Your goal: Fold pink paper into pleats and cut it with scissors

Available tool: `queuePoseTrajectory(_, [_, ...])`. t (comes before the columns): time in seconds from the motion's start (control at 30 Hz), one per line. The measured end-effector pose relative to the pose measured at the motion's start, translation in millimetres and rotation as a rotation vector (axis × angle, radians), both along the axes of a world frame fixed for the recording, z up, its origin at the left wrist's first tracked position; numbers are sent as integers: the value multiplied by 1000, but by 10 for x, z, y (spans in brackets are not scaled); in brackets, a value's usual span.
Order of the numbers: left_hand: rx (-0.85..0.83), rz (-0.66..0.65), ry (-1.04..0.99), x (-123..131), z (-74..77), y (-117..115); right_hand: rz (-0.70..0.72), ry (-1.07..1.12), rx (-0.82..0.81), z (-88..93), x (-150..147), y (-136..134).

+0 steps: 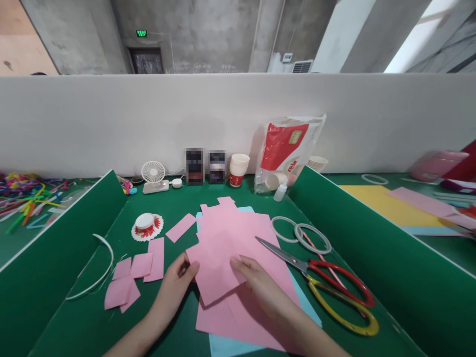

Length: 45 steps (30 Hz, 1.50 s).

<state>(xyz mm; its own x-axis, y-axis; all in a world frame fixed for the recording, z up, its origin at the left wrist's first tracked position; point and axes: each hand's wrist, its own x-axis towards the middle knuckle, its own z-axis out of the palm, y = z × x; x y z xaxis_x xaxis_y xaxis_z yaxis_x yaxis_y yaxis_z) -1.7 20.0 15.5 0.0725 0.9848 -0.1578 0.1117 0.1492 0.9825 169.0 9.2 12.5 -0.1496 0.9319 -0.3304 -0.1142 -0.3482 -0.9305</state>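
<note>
In the head view, the pink sheet (215, 277) is in the lower middle of the frame, tilted over a pile of pink paper (256, 223). The left hand (176, 275) has its grip closed on the sheet's left edge, thumb on top. The right hand (262, 285) has its grip on the sheet's right side, thumb lying on the upper face; its other fingers are mostly hidden. Blue paper (232, 345) shows under the pile at the bottom and right edges.

To the right of centre, the scissors (305, 267) lie with red and yellow handles toward the lower right, their tips on the pink pile. Just above them are two pale rings (314, 239), overlapping. At lower left, small pink pieces (141, 266) lie on the green counter (92, 325), some overlapping. Above these sits a scalloped red-and-white disc (159, 229). Farther back stand a white fan (153, 172), a paper cup (238, 166) and a small bottle (280, 192).
</note>
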Motion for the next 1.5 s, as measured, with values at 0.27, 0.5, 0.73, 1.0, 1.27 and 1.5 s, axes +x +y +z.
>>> queuePoseTrajectory(0.27, [90, 251, -103, -10, -92, -4, -176, -326, 256, -64, -26, -55])
queuePoseTrajectory(0.5, [31, -127, -191, 60, 55, -188, 66, -717, 980, -301, -182, -136])
queuePoseTrajectory(0.73, [-112, -80, -464, 74, 91, -263, 263, -910, 1051, -251, -140, -56])
queuePoseTrajectory(1.0, [-249, 121, -579, 74, 156, -140, -62, -521, 709, -136, -125, -105])
queuePoseTrajectory(1.27, [-304, -8, -549, 66, 126, -191, -97, -78, 257, 9, -157, -94])
queuePoseTrajectory(1.5, [-274, 69, -530, 15, 148, -141, -59, -242, 346, 29, -99, -86])
